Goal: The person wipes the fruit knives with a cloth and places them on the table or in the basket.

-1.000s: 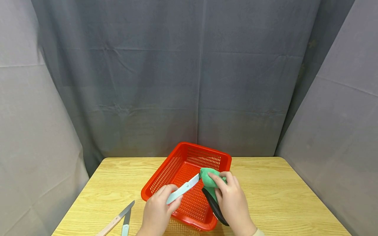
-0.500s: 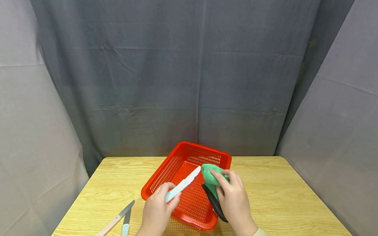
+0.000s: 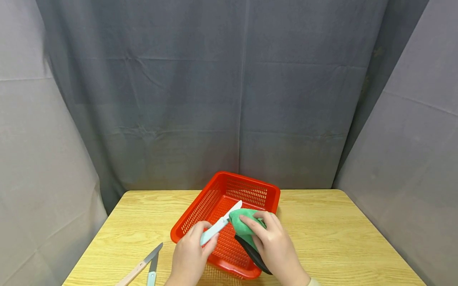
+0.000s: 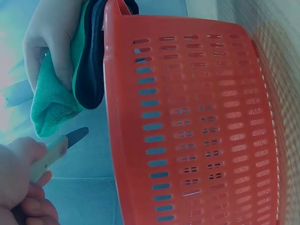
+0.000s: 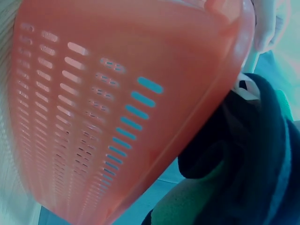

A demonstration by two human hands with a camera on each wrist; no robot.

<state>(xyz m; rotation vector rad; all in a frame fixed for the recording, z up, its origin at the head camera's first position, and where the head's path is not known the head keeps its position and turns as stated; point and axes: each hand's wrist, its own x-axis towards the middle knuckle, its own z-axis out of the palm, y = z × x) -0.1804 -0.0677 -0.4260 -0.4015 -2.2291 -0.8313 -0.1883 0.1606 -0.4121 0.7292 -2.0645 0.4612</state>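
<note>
Above the red basket (image 3: 195, 210), my left hand (image 3: 189, 254) grips a knife (image 3: 214, 231) by its pale blue handle. The blade points up and to the right, its tip showing bright in the head view. A green cloth (image 3: 240, 221) with a black-edged lower part is bunched in the fingers of my right hand (image 3: 274, 240). Its left end sits beside the join of blade and handle; I cannot tell if they touch. In the left wrist view the cloth (image 4: 54, 101) is close to the knife (image 4: 56, 152). Dark fabric and the basket wall hide my right hand in the right wrist view.
Two more knives lie on the wooden table (image 3: 340, 238) at the front left: one with a pinkish-beige handle (image 3: 132, 274), one with a pale blue handle (image 3: 152, 278). Their blades meet near the tips. A grey curtain (image 3: 229, 99) hangs behind the table.
The cloth was around the blade's tip end, came off it up and to the right, and is now lower and further left by the blade's base. My left hand has hardly moved.
</note>
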